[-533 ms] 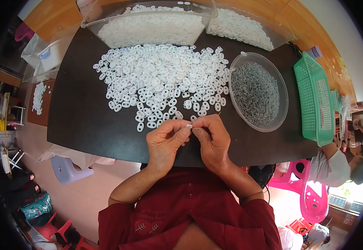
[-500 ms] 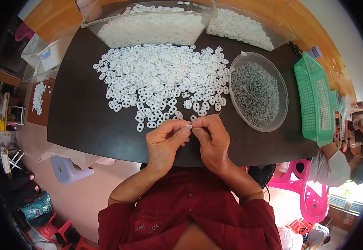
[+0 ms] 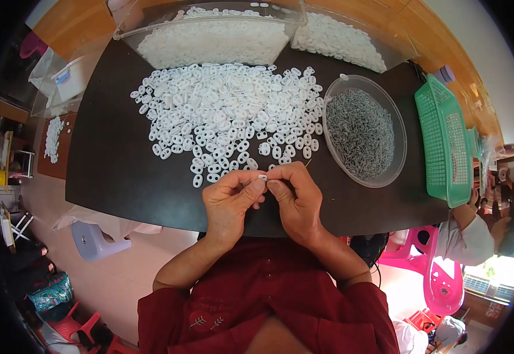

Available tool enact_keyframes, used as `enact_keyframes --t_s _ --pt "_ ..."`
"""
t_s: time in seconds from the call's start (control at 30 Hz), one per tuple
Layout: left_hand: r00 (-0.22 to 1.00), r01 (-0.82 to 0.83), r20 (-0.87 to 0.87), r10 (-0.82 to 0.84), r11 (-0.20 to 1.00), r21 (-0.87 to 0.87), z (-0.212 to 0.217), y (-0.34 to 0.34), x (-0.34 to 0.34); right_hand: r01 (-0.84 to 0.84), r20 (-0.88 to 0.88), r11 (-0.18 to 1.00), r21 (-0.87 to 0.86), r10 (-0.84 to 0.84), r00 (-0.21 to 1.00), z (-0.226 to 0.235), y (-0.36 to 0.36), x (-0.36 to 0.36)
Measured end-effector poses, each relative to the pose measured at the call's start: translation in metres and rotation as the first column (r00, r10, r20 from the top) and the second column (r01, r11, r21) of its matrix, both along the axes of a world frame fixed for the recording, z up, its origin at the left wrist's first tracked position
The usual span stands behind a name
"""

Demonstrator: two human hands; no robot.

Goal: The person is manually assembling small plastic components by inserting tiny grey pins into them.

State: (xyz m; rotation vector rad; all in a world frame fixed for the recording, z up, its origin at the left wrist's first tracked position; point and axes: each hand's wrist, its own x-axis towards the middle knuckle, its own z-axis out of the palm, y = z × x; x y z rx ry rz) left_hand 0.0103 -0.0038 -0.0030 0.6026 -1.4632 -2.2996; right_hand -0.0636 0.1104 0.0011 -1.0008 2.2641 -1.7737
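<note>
My left hand (image 3: 227,203) pinches a small white plastic piece (image 3: 262,177) between thumb and forefinger, above the near part of the table. My right hand (image 3: 301,203) meets it from the right, thumb and forefinger closed at the piece's edge. Whatever sits between those right fingertips is too small to make out. Just beyond my hands spreads a big heap of white oval pieces (image 3: 221,106), each with two holes. To the right of the heap, a round clear tub (image 3: 401,154) holds many thin grey screw-like parts (image 3: 360,133).
Two clear bins, one large (image 3: 209,44) and one smaller (image 3: 342,44), stand at the far edge, full of white pieces. A green plastic basket (image 3: 440,138) is at the right of the dark table (image 3: 121,171). A person's arm (image 3: 464,215) shows beyond it.
Both hands stay together at nearly the same spot, with slight finger movement around the white piece. The whole view has shifted very slightly.
</note>
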Motion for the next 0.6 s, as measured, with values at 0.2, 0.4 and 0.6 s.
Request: enact_keyframes --t_s 0.2,0.4,0.6 --pt "1.000 0.004 0.001 -0.004 0.995 0.096 -0.001 -0.004 -0.001 -0.009 0.327 0.999 -0.035 0.020 0.945 0.004 0.003 0.001" --pt "0.999 0.027 0.017 -0.029 0.996 0.081 0.003 -0.002 0.000 -0.041 0.167 0.999 0.000 0.041 0.985 -0.002 0.006 -0.003" --pt "0.999 0.038 -0.004 -0.038 0.999 0.010 -0.003 0.006 0.008 -0.031 0.010 0.998 0.059 0.030 0.999 -0.001 0.007 -0.001"
